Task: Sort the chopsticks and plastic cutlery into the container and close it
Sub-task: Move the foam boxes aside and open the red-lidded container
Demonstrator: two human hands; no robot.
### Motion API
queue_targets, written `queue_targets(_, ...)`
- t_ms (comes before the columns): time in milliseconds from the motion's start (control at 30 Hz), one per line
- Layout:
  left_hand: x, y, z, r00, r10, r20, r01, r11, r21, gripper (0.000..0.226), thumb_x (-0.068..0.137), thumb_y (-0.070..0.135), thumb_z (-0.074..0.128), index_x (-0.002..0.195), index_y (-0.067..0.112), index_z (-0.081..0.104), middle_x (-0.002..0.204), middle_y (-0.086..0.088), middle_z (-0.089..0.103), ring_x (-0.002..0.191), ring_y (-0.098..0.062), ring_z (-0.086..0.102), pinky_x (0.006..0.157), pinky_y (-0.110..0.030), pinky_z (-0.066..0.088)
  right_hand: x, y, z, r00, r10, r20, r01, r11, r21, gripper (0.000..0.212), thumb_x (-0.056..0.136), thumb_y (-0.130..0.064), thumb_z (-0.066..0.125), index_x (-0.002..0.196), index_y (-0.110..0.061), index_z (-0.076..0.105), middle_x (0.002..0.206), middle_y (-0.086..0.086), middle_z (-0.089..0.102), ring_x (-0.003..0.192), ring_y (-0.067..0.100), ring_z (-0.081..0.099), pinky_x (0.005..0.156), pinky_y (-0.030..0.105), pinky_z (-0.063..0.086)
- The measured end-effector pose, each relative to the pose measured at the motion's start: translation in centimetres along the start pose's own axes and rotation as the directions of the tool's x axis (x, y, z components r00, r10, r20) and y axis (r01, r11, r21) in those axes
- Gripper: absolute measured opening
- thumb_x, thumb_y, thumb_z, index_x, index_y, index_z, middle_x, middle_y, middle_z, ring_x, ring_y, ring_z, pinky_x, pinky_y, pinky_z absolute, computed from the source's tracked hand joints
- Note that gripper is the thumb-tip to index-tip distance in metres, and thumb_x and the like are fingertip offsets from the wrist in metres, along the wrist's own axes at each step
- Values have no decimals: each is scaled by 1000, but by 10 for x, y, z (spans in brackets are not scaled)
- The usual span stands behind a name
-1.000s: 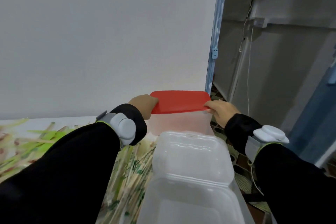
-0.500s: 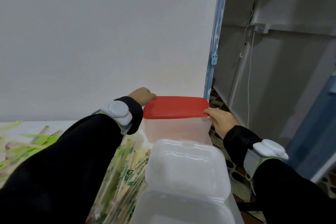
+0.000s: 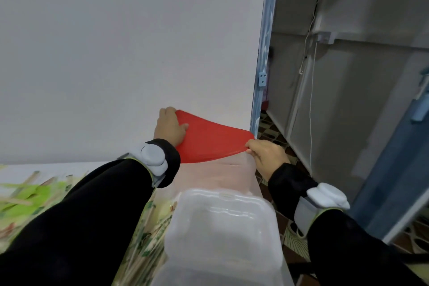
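Atop the clear container [image 3: 216, 176] by the wall, the left hand [image 3: 170, 127] is pressing flat-fingered on the red lid [image 3: 209, 141] w/ the right hand [image 3: 267, 154] pinching its corner.

I see a red lid [image 3: 209, 141] of smooth, matt, bendy plastic on a cloudy translucent plastic container [image 3: 222, 174]. Nearer me, a clear clamshell box [image 3: 222, 223] looks glossy. The chopsticks [image 3: 148, 239] sit in printed paper sleeves. My sleeves [image 3: 92, 204] are matt black cloth.
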State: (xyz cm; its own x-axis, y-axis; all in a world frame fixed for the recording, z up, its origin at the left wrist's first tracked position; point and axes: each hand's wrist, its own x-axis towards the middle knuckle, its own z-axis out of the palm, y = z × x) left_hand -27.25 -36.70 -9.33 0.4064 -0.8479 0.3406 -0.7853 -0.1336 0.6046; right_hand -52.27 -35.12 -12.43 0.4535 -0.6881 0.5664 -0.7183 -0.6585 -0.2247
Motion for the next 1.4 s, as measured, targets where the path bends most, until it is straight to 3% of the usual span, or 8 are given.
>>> queue_targets(267,-18,8,-9,956,255,-146,-254,967,22,32,91,11,56,119,1,47,121,-15,48,101,-35,53,85,-38,39,-1,-1,-2,998,60,16,-60,998,27,39,90,-26,36,93,2,63,84,16,67,83,32,60,67,29,38)
queue_targets(400,-1,-9,-18,998,-69,15,71,969,-236,43,90,17,60,127,2,45,124,-16,55,114,-33,53,98,-37,42,-16,-3,6,969,240,53,-244,914,324,23,91,-17,58,110,-5,53,114,4,63,101,20,58,86,28,43)
queue_targets(567,7,-22,-15,895,-386,222,443,819,-364,24,89,9,60,106,-7,57,110,-19,59,105,-35,58,96,-43,47,-24,-7,17,869,484,103,-433,644,630,45,76,-10,75,70,-25,32,99,8,62,98,26,60,91,41,48)
queue_targets(700,8,-19,-29,856,-384,346,501,779,-377,28,90,-1,51,67,13,44,91,-9,50,68,-20,51,61,-24,46,-19,-11,15,848,520,104,-455,614,645,43,74,-11,76,65,-25,36,86,11,58,87,29,60,89,44,51)
queue_targets(867,7,6,-48,698,-408,589,710,279,-647,20,96,2,25,99,-4,44,93,-23,46,29,-21,55,27,-19,40,-20,-10,14,867,479,135,-450,641,622,37,74,-7,76,76,-24,44,98,2,61,93,22,60,82,31,51)
queue_targets(1000,3,26,-61,754,-406,517,606,125,-786,19,95,-4,24,106,-4,39,83,-20,48,42,-26,60,27,-20,41,-14,-7,19,881,401,251,-471,791,390,27,78,-14,75,100,-18,60,124,8,53,121,26,48,96,23,36)
queue_targets(1233,15,5,-81,888,-391,241,395,383,-835,15,97,1,43,98,5,58,92,-10,60,75,-20,56,89,-43,47,-9,-5,18,801,560,213,-592,685,426,21,81,-10,69,75,-10,49,84,13,57,76,24,52,71,31,47)
queue_targets(1400,17,4,-123,976,-219,-1,125,563,-817,32,96,-3,40,119,13,55,95,-3,59,83,-17,56,77,-33,50,-4,9,1,808,577,117,-565,704,430,14,86,-5,61,85,-7,47,70,-1,44,74,21,42,62,27,34)
